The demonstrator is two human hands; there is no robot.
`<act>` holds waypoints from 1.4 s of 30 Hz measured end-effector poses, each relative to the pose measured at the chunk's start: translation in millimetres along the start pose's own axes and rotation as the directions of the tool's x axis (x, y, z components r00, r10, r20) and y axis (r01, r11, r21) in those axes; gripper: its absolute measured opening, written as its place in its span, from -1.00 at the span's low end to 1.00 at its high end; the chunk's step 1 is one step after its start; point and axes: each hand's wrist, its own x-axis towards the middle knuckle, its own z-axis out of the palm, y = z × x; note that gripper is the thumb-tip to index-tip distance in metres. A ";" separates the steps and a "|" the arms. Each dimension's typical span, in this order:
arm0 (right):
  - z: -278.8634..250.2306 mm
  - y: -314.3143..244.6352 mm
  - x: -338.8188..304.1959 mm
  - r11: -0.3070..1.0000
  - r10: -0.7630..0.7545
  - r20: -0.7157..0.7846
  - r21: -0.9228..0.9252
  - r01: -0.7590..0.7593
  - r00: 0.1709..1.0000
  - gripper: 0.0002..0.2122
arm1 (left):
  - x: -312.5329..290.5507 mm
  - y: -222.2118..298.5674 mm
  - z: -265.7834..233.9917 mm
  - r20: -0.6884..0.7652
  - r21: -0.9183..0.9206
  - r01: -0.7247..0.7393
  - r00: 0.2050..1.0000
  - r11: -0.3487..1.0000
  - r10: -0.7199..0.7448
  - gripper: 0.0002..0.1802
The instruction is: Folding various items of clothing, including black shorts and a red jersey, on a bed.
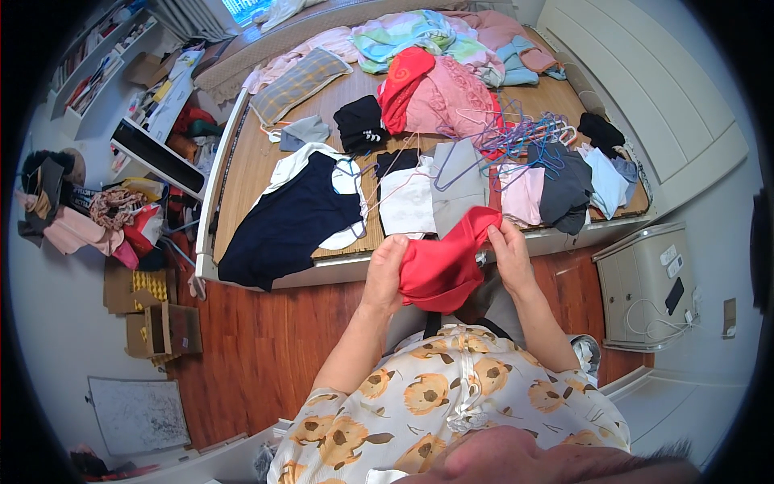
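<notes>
A red piece of clothing (pixel 442 273), partly folded, hangs between my two hands in front of the bed's near edge; its exact kind cannot be made out. My left hand (pixel 389 266) grips its left side. At its upper right corner, my right hand (pixel 509 248) pinches the cloth. Just beyond lie a folded white garment (pixel 405 202), a grey one (pixel 457 181) and a pink one (pixel 522 194). To the left, a dark navy sleeveless garment (pixel 294 222) is spread over a white one (pixel 339 165), its lower end hanging past the bed's edge.
Tangled hangers (pixel 532 137) lie right of centre on the bed (pixel 234 169). Behind them are a pink quilted cover (pixel 451 105) and a plaid pillow (pixel 302 85). A nightstand (pixel 645 282) stands at right with a phone on top. Cardboard boxes (pixel 165 327) sit on the floor at left.
</notes>
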 end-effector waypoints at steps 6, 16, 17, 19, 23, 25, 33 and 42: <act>-8.9 -1.9 -3.0 0.995 -0.049 -0.016 -0.088 0.047 0.999 -0.84 | -4.5 0.1 10.1 0.258 0.956 -0.250 0.966 0.150 -0.033 -0.36; -6.3 -1.3 -4.0 0.995 -0.089 -0.003 -0.035 0.088 0.996 -0.88 | 11.7 -20.8 -29.0 0.217 0.828 -0.242 0.970 0.506 0.109 -0.87; -2.1 -3.1 -5.9 0.999 -0.043 0.002 0.010 0.043 0.999 -0.88 | 12.0 -19.8 -30.3 0.206 0.784 -0.225 0.973 0.579 0.099 -0.86; 0.0 -1.5 -6.5 0.998 0.001 0.009 0.055 -0.002 1.000 -0.87 | 11.8 -19.3 -30.7 0.198 0.734 -0.207 0.976 0.647 0.089 -0.86; -7.5 16.7 -3.9 0.999 -0.023 0.089 -0.042 0.027 0.996 -0.88 | 9.7 -17.8 -24.2 0.163 0.505 -0.078 0.987 0.859 -0.006 -0.81; -8.3 16.3 -4.4 0.996 -0.008 0.107 -0.085 0.017 0.994 -0.89 | 7.1 -12.1 -15.7 0.140 0.325 0.041 0.986 0.945 -0.091 -0.79; 4.5 0.6 -14.4 0.863 0.118 0.453 -0.487 0.135 0.884 -0.68 | 4.6 1.3 -2.6 0.089 -0.010 0.213 0.973 0.977 -0.212 -0.78; -5.9 16.0 -6.0 0.883 0.006 0.496 -0.410 0.229 0.868 -0.70 | -3.6 -1.1 1.9 0.277 0.439 -0.008 0.952 0.899 -0.127 -0.59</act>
